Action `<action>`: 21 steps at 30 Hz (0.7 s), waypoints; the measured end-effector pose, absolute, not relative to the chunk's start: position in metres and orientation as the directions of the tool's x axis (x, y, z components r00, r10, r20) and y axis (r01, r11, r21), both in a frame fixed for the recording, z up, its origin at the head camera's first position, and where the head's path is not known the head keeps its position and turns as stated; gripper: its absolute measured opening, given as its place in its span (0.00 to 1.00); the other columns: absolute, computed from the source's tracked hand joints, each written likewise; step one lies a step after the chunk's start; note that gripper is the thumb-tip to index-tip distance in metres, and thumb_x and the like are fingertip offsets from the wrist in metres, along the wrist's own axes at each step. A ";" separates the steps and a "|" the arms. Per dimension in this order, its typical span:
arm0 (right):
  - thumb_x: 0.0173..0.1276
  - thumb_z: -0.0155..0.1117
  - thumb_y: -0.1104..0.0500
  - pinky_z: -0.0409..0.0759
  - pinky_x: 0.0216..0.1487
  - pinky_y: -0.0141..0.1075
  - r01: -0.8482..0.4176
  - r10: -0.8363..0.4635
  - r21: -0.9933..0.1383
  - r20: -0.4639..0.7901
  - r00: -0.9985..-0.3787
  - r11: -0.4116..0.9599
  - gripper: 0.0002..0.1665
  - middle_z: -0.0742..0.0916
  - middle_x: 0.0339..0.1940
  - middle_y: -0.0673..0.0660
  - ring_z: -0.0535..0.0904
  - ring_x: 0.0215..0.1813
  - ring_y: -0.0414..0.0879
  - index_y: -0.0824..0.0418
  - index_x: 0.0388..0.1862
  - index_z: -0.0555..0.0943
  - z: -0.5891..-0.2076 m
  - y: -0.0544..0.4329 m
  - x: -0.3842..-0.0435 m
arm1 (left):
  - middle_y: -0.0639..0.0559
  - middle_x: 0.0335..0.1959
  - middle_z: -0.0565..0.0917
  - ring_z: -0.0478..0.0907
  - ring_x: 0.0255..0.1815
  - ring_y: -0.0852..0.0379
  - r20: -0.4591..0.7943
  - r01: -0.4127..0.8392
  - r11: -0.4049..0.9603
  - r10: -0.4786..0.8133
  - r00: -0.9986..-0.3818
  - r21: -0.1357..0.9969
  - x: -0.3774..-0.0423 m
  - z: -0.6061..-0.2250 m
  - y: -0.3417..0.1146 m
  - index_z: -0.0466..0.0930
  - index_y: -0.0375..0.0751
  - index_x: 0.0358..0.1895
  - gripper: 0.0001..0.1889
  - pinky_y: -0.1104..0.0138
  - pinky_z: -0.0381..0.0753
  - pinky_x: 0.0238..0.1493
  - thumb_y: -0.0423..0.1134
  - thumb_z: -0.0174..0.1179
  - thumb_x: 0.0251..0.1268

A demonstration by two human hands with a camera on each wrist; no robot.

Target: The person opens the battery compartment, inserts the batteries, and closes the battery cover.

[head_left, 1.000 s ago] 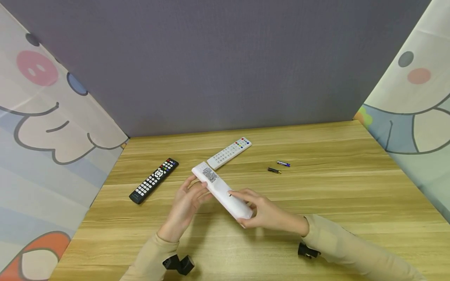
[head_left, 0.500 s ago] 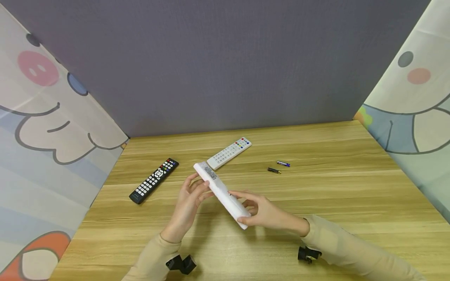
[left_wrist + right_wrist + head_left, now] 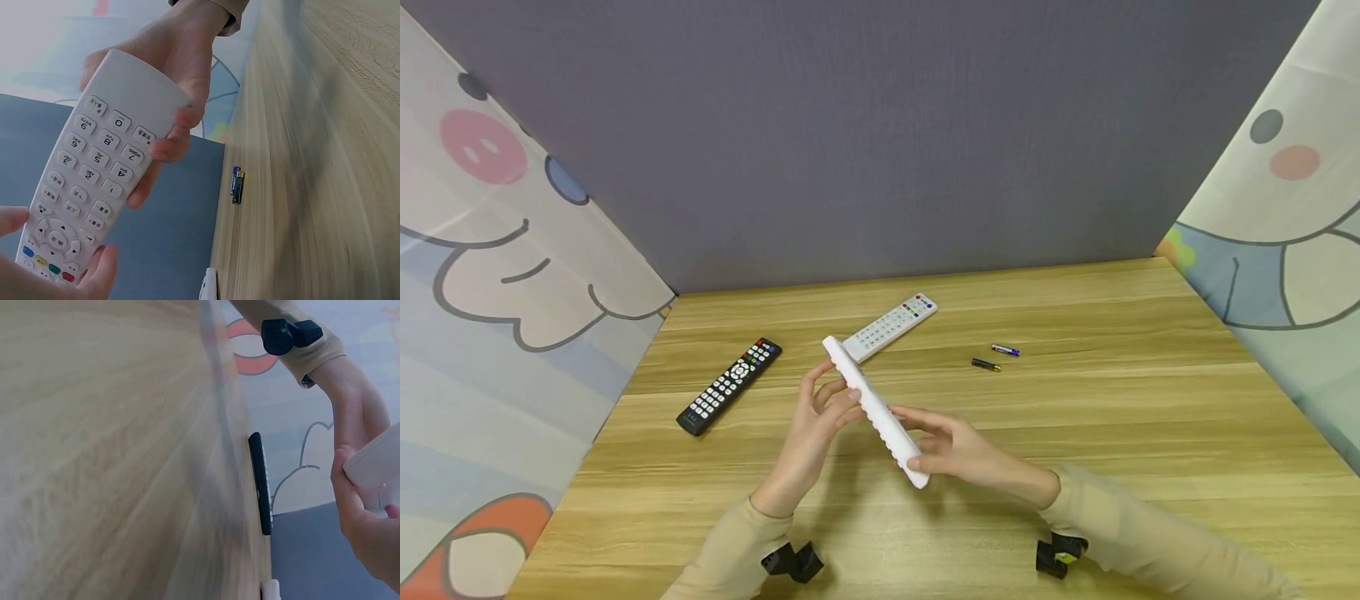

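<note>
Both hands hold a white remote control (image 3: 876, 407) above the table, tilted onto its long edge so the head view sees mostly its narrow side. In the left wrist view its keypad (image 3: 94, 159) shows, with number keys and a row of coloured keys. My left hand (image 3: 808, 429) grips the far end, thumb on the near edge and fingers beyond. The right hand (image 3: 958, 454) pinches the near end between thumb and fingers. In the right wrist view only a corner of the white remote (image 3: 378, 462) shows, partly hidden by the hand.
A black remote control (image 3: 730, 386) lies on the wooden table (image 3: 1112, 400) to the left. Another white remote (image 3: 895, 323) lies behind the held one, which overlaps its end in the head view. Two small batteries, one black and gold (image 3: 986, 365), one blue (image 3: 1005, 350), lie to the right.
The held remote has rolled from showing its labelled back to standing on edge. My left hand has shifted slightly right with its end; the right hand has turned a little.
</note>
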State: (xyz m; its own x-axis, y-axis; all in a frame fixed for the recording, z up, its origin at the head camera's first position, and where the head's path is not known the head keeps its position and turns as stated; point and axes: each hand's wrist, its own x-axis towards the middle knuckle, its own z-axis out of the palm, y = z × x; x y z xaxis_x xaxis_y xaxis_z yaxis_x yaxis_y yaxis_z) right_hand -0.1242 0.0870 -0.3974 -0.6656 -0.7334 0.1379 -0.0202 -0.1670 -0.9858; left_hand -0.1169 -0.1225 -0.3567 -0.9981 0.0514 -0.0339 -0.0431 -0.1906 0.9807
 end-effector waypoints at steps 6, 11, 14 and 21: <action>0.59 0.60 0.64 0.80 0.43 0.38 0.082 -0.742 -0.966 0.132 -0.657 -0.245 0.40 0.66 0.57 0.70 0.77 0.47 0.50 0.68 0.66 0.53 -0.400 0.085 -0.123 | 0.39 0.51 0.66 0.77 0.38 0.55 -0.053 -0.061 -0.186 0.047 -0.997 0.981 -0.117 -0.357 -0.120 0.49 0.42 0.62 0.32 0.53 0.75 0.51 0.28 0.54 0.57; 0.58 0.61 0.65 0.80 0.44 0.38 0.125 -0.746 -0.956 0.122 -0.654 -0.266 0.41 0.69 0.56 0.67 0.78 0.46 0.50 0.67 0.67 0.53 -0.402 0.083 -0.122 | 0.38 0.50 0.66 0.77 0.36 0.58 -0.043 -0.046 -0.174 0.018 -0.999 0.984 -0.117 -0.356 -0.117 0.49 0.39 0.62 0.33 0.63 0.81 0.42 0.25 0.54 0.54; 0.57 0.61 0.65 0.80 0.44 0.37 0.107 -0.747 -0.961 0.124 -0.654 -0.254 0.41 0.69 0.55 0.69 0.78 0.46 0.49 0.69 0.66 0.52 -0.403 0.081 -0.120 | 0.37 0.50 0.66 0.76 0.35 0.58 -0.026 -0.028 -0.157 0.011 -1.000 0.987 -0.117 -0.356 -0.117 0.50 0.37 0.61 0.33 0.63 0.82 0.40 0.25 0.55 0.53; 0.58 0.61 0.63 0.79 0.48 0.38 0.038 -0.742 -0.980 0.124 -0.659 -0.197 0.37 0.72 0.52 0.73 0.77 0.47 0.46 0.75 0.62 0.58 -0.401 0.084 -0.119 | 0.37 0.49 0.69 0.76 0.32 0.57 0.029 0.027 -0.068 0.031 -0.999 0.997 -0.117 -0.353 -0.119 0.56 0.41 0.61 0.34 0.60 0.83 0.35 0.23 0.58 0.48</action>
State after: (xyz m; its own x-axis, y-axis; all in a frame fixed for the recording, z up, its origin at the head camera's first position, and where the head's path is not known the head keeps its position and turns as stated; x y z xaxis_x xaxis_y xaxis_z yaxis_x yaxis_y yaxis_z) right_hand -0.1192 0.0842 -0.4010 -0.6590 -0.7418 0.1239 0.0375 -0.1969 -0.9797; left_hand -0.1168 -0.1193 -0.3525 -0.9991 0.0313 0.0288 0.0266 -0.0679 0.9973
